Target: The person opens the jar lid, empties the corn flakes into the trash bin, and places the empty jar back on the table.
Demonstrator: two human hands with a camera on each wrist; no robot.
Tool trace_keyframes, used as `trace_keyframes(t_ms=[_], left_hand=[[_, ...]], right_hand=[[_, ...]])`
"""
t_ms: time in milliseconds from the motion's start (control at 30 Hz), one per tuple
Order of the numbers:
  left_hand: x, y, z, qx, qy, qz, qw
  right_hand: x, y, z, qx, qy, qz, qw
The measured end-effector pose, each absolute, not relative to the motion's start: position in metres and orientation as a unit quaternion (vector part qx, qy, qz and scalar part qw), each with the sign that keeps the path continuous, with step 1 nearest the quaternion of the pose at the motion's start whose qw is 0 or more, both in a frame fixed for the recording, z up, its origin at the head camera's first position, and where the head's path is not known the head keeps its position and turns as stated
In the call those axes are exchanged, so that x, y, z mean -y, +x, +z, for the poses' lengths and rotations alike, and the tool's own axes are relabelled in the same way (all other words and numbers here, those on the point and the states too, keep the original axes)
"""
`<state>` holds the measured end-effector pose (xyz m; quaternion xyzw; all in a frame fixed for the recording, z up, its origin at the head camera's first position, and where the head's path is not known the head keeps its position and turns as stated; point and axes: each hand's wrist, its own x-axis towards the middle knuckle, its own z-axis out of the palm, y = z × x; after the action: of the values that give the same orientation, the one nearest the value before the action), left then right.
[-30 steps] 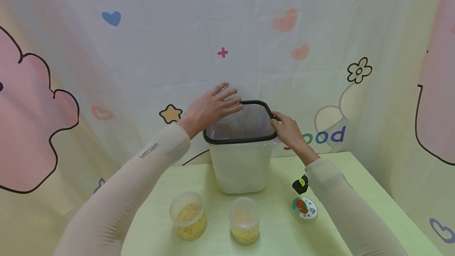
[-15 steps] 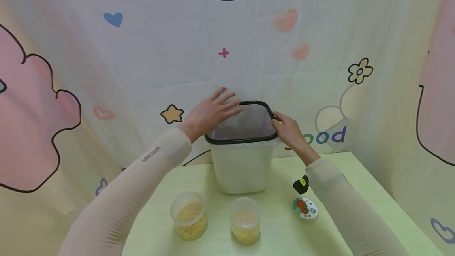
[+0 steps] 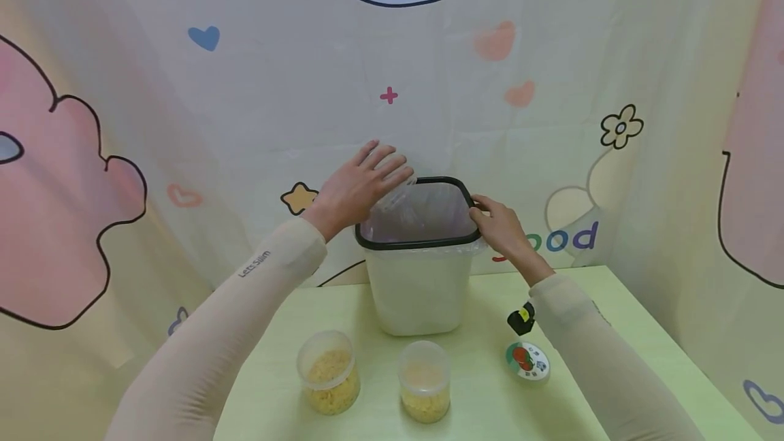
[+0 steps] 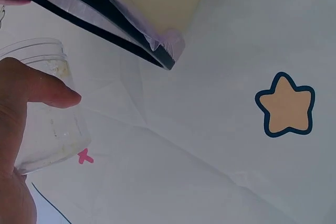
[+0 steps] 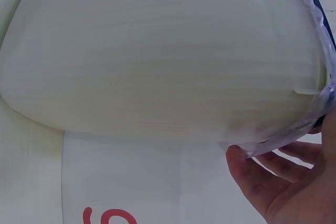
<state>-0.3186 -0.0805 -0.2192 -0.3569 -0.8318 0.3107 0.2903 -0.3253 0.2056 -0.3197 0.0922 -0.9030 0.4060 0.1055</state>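
Nearest you on the counter (image 3: 474, 407), a left tub (image 3: 332, 386) and a right tub (image 3: 425, 397) hold yellowish bits, with a round tomato-printed disc (image 3: 528, 361) off to their right. Behind them stands the white bin (image 3: 419, 291). Your right hand (image 3: 499, 224) grips its black rim (image 3: 422, 245) at the right; your left hand (image 3: 355, 189) holds a tilted clear jar (image 4: 58, 135) by the bin's mouth, before the patterned curtain (image 3: 294, 101).

The left hand (image 3: 350, 190) mostly hides the clear plastic jar (image 4: 55, 129) in the head view; the left wrist view crops it. We cannot see the floor inside the white, black-rimmed plastic bin (image 3: 419, 291). Toward the worktop's (image 3: 484, 417) right edge, we cannot identify the small black-and-yellow object (image 3: 520, 320) or read the lettering on the round green-and-white lid (image 3: 528, 361).
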Motion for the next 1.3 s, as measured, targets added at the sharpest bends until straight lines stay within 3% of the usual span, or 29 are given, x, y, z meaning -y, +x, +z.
trace_keyframes(t_ms=[1300], left_hand=[[0.097, -0.299, -0.228, 0.881, -0.307, 0.111, 0.343]], right_hand=[[-0.203, -0.307, -0.314, 0.929, 0.133, 0.308, 0.155]])
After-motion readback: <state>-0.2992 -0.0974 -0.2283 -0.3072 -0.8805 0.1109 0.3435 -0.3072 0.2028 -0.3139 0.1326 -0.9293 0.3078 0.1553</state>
